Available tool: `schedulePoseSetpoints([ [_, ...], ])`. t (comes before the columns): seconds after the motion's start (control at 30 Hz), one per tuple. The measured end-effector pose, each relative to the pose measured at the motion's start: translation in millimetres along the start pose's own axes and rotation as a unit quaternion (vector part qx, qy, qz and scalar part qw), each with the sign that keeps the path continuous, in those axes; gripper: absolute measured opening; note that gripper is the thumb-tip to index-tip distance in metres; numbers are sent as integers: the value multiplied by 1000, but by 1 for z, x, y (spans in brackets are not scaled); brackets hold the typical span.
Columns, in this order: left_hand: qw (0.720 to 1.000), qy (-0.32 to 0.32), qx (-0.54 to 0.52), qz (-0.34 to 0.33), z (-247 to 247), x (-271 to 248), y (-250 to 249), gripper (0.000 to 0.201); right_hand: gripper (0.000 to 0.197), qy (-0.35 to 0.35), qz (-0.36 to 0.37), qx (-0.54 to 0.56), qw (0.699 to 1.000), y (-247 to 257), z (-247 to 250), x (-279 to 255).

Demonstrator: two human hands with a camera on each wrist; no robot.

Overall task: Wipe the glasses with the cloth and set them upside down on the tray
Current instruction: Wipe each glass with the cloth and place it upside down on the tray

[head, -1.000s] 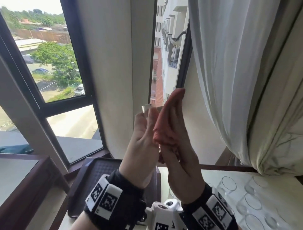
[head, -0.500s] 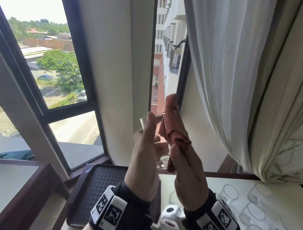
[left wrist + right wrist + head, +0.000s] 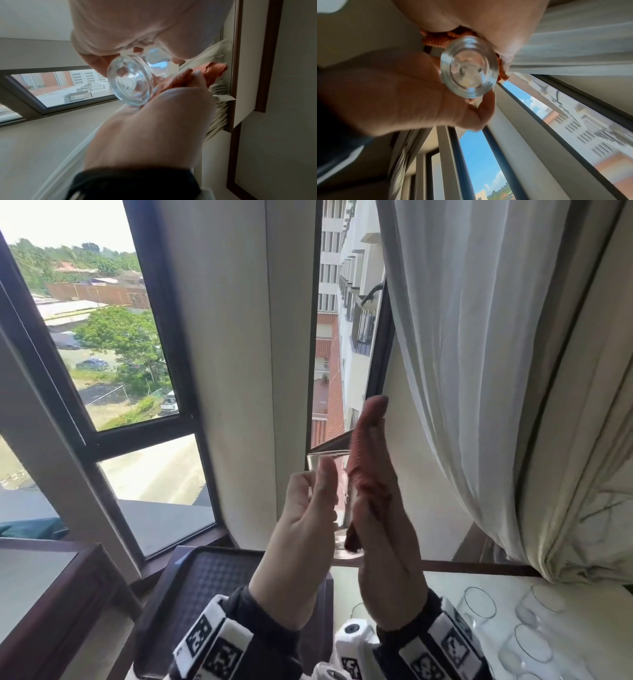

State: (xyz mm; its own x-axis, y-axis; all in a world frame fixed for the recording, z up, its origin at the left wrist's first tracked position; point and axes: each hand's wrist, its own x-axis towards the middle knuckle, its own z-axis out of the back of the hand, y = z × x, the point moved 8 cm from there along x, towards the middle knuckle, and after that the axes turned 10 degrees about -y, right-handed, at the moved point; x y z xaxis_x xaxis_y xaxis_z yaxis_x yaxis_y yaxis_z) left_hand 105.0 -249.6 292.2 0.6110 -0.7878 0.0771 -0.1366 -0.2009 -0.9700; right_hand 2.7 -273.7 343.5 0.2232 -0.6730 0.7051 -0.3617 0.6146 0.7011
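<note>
A clear glass (image 3: 313, 462) is raised in front of the window, rim up, its thick base (image 3: 130, 82) (image 3: 469, 73) facing both wrist cameras. My left hand (image 3: 308, 508) (image 3: 120, 27) (image 3: 393, 88) grips it from the left, fingers curled round its wall. My right hand (image 3: 387, 542) (image 3: 154, 128) (image 3: 488, 20) stands upright against the glass's right side. An orange cloth (image 3: 368, 474) (image 3: 212, 70) (image 3: 436, 40) lies over its straight fingers, and its thumb lies on the cloth. The dark tray (image 3: 205, 577) lies below the hands with nothing on the part I see.
Several more clear glasses (image 3: 479, 607) (image 3: 527, 645) stand on the white table (image 3: 442, 583) at the lower right. A pale curtain (image 3: 479, 371) hangs just right of the hands. A dark wooden side table (image 3: 51, 594) sits at the lower left, under the window.
The right hand has rubbed the cloth up and down along the glass. Both hands with the glass sit a little lower in the view than a second ago.
</note>
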Motion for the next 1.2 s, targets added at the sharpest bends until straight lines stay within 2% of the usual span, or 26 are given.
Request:
schedulePoseSetpoints([
  [0.03,1000,4,-12,4,2,3,1,42,57,24,22,-31,999,0,-6,-4],
  [0.07,1000,3,-26,9,5,5,0,41,57,35,38,-37,998,4,-10,-9],
  [0.17,998,8,-59,7,11,15,-12,68,55,35,26,-40,998,-13,-10,-33],
  [0.27,998,7,-50,-26,9,14,-26,70,32,20,-96,-32,995,-40,-1,-47],
  [0.33,998,26,-11,-60,1,6,-27,70,36,11,-110,-110,988,-40,0,-38],
  [0.4,996,32,26,-85,-6,-1,-25,68,29,-45,-74,-67,994,-35,10,-18],
  [0.43,995,27,34,-87,-7,-1,-22,68,35,-67,-57,-49,995,-28,13,-9],
  [0.47,996,29,36,-74,-8,-1,-17,66,42,-59,-29,-31,997,-21,12,-4],
  [0.57,999,32,6,-29,-2,4,-9,42,57,35,36,-73,996,0,-10,-8],
  [0.6,1000,26,-12,-13,3,7,-10,44,58,56,52,-83,994,1,-15,-14],
  [0.67,998,15,-60,2,10,14,-16,63,57,59,90,-77,991,-2,-14,-31],
  [0.7,998,10,-65,-4,12,18,-20,68,57,51,86,-52,994,-6,-12,-37],
  [0.77,998,8,-51,-31,11,19,-26,63,56,5,1,-4,1000,-21,-3,-39],
  [0.87,997,41,-19,-63,-2,7,-29,64,36,-69,-90,24,993,-38,12,-33],
  [0.9,996,46,-2,-77,-6,2,-28,65,38,-81,-97,37,991,-37,14,-26],
  [0.97,993,50,22,-102,-12,-4,-27,62,32,-73,-79,49,993,-24,13,-9],
  [1.03,994,50,33,-87,-13,-8,-23,61,31,-42,-58,37,997,-13,8,1],
  [1.07,995,50,42,-79,-11,-7,-20,54,37,-23,-39,25,999,-9,4,0],
  [1.13,997,55,-1,-44,-5,-2,-19,29,55,31,46,-31,998,6,-7,-11],
  [1.17,998,53,-7,-36,-2,0,-24,31,59,50,80,-59,994,8,-11,-17],
  [1.2,998,58,-32,-15,-2,1,-29,44,60,51,92,-65,992,8,-11,-22],
])
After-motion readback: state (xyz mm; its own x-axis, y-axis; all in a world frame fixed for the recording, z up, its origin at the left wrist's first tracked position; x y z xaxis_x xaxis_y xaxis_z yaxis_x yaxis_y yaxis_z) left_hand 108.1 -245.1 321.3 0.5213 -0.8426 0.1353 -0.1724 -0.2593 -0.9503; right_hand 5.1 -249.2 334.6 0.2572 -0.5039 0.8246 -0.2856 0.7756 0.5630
